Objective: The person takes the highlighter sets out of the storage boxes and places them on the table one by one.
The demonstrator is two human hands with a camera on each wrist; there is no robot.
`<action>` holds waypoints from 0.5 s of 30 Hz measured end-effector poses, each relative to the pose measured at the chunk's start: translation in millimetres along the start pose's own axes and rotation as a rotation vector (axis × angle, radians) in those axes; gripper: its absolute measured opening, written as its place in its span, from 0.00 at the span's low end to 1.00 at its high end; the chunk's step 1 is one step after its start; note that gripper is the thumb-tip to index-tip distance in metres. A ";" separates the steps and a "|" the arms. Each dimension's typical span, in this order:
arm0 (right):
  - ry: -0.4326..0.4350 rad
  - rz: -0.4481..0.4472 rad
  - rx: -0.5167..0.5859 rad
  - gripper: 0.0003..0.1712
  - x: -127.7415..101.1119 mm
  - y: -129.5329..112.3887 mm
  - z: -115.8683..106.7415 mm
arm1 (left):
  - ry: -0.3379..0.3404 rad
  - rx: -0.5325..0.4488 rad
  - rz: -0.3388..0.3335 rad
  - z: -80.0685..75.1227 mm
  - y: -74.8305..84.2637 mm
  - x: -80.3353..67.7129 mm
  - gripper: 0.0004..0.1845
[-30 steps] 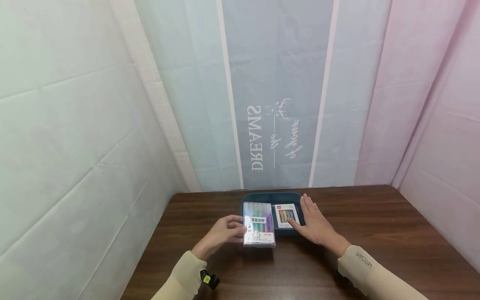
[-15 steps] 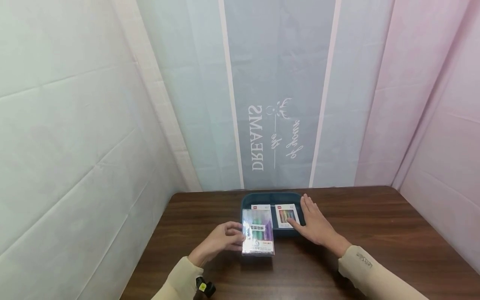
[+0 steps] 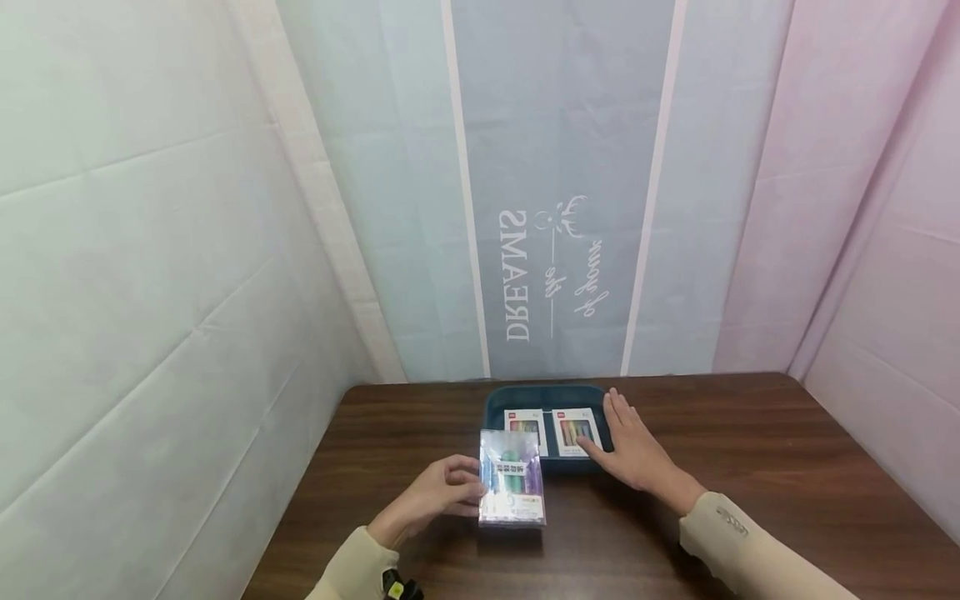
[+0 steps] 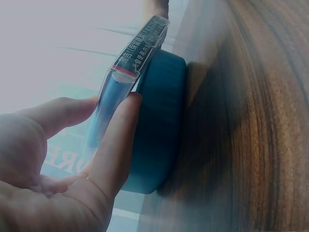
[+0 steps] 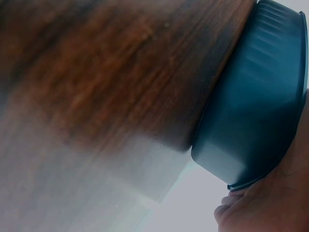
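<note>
Head view: left hand [image 3: 438, 497] gripping pen pack [image 3: 512, 477].

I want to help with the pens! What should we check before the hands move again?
1. Left hand grips the clear marker pack: ok.
2. Pack lifted out of the dark teal tray: ok; it's nearer the person.
3. Right hand steadies the tray's right side: ok.
4. Two small pen boxes lie flat in the tray: ok.
5. Bare wooden table in front of the pack: ok.
6. Pack sealed: cannot tell.
</note>
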State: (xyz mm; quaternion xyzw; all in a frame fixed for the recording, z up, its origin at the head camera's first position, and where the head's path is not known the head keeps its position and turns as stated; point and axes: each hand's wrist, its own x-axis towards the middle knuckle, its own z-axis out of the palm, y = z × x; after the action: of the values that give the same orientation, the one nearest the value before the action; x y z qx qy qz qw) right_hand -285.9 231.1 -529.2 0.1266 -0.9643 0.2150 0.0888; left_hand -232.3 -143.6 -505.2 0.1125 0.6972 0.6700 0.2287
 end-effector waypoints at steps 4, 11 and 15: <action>-0.005 0.003 0.002 0.62 0.5 -0.3 -0.3 | -0.016 -0.004 -0.006 0.7 1.1 -4.8 0.25; -0.001 -0.004 -0.002 0.62 1.0 2.5 1.3 | -0.014 -0.030 -0.007 2.2 -4.1 -11.4 0.23; -0.001 -0.001 -0.001 0.62 1.3 1.4 -0.3 | -0.027 -0.039 -0.013 2.5 -5.5 -15.4 0.23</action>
State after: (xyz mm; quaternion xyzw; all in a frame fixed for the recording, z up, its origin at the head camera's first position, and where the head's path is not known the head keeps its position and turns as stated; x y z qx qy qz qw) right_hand -287.5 232.2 -529.2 0.1274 -0.9643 0.2144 0.0887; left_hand -216.9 -148.9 -508.0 0.1128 0.6816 0.6804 0.2446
